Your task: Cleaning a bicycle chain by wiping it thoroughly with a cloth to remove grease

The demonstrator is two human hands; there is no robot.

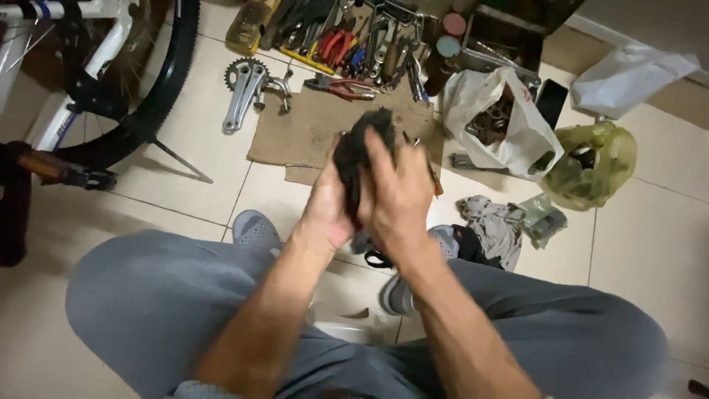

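A dark, grimy rag [362, 151] is being clutched between the left hand [329, 203] and the right hand [399, 196] — fingers curled tightly around it — just in front of a cardboard sheet [310, 133], beyond which tools [347, 44] are being kept, a crank arm [244, 89] beside it.
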